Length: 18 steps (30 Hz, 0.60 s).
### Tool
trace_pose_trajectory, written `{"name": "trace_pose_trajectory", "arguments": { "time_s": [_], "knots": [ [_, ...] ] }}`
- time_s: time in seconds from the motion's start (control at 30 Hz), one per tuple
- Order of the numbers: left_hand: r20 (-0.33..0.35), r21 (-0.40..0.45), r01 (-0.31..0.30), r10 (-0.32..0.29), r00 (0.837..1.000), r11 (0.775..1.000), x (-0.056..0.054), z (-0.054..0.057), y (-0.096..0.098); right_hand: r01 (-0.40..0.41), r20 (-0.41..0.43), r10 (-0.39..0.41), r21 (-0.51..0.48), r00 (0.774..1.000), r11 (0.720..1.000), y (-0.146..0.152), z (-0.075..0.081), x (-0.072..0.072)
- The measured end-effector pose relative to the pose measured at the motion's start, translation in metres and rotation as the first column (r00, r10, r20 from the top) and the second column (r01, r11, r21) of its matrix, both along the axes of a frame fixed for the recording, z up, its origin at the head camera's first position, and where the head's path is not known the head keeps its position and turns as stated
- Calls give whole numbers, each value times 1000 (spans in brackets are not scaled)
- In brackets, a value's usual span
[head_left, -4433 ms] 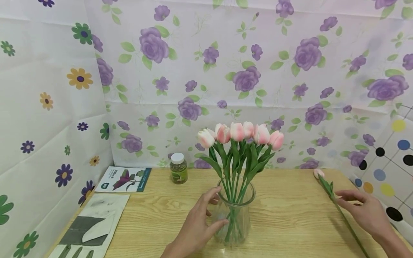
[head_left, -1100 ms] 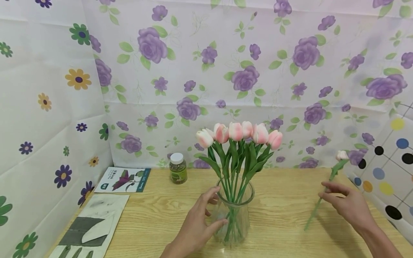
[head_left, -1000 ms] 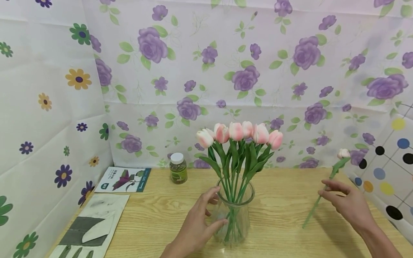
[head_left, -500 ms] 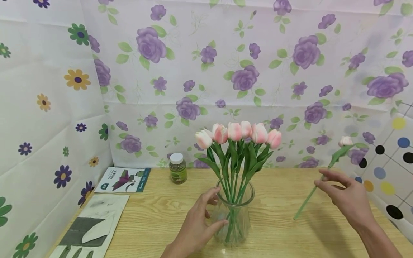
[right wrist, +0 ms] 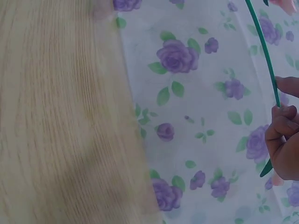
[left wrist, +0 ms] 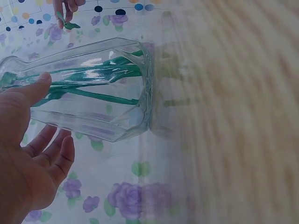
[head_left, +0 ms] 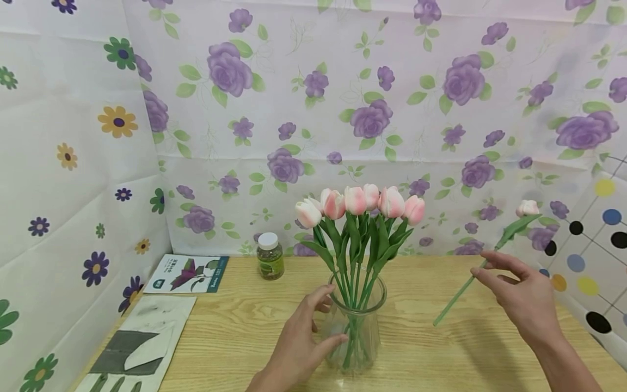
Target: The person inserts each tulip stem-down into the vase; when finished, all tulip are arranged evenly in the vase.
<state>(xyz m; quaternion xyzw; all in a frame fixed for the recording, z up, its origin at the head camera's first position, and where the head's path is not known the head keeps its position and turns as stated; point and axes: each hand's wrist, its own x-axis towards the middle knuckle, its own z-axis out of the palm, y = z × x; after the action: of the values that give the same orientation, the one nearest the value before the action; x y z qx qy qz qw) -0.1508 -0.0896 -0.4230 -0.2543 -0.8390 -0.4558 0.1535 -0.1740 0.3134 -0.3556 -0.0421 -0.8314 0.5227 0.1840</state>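
Note:
A clear glass vase (head_left: 374,332) stands on the wooden table with several pink-and-white tulips (head_left: 355,200) in it, their green stems reaching down inside. My left hand (head_left: 302,335) curves around the vase's left side; in the left wrist view the thumb (left wrist: 41,84) lies against the glass. To the right, my right hand (head_left: 521,296) pinches one more tulip (head_left: 527,208) by its stem between thumb and fingertips. That tulip is held above the table, tilted, bloom up to the right and stem end (head_left: 443,316) down toward the vase. The right wrist view shows the pinched stem (right wrist: 267,53).
A white-capped jar (head_left: 270,256) stands behind and left of the vase. A booklet (head_left: 188,273) and a grey-and-white printed sheet (head_left: 142,343) lie at the table's left side. Flower-printed sheets (head_left: 294,120) hang behind and to the left, and a dotted one (head_left: 600,261) at right.
My right hand has picked the single tulip up off the table, tilted it, and carried it left and upward, stem end nearing the vase. The left hand has stayed at the vase.

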Motion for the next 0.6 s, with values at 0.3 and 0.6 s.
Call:
{"name": "trace_pose_trajectory", "arguments": {
  "time_s": [0.3,0.6],
  "knots": [
    [-10,5,-25,25,1000,1000,2,1,4,-30,-34,25,-163,999,986,-8,6,2],
    [-32,1,-45,45,998,999,3,0,6,-50,-125,13,-297,992,953,-30,17,3]
  ]
}}
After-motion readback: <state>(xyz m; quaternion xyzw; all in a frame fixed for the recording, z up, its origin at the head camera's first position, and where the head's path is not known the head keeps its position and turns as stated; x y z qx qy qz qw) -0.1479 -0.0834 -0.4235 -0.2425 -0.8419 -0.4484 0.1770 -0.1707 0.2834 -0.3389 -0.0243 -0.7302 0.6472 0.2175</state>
